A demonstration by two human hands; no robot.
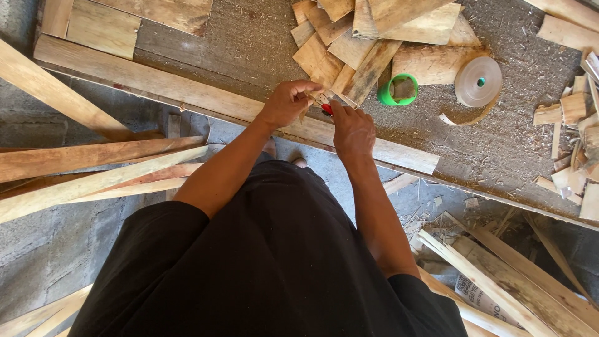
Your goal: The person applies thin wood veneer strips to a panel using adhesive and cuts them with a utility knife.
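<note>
A red tool (326, 109) sits between the two hands, above the long plank (187, 90) that runs along the near edge of the tabletop (499, 143). Only a small red part of it shows, so its kind cannot be told. The right hand (352, 130) is just right of the red tool, and its fingers are closed around it. The left hand (288, 102) is just left of the red tool; its fingers are curled and pinch a thin wood piece (319, 97) that touches the tool.

Just behind the red tool lies a pile of short boards (368, 37), spread over each other. To the right of the red tool, near it, stands a green tape ring (398, 89), and further right a beige tape roll (478, 82) with a loose end curling on the tabletop. The tabletop is covered with sawdust. Well to the right of the red tool, at the edge, small offcuts (571, 118) lie in a heap.

Left of the red tool and lower, long slats (93, 168) lean over a grey floor (43, 249). Lower right, more slats (511, 274) lie across each other.
</note>
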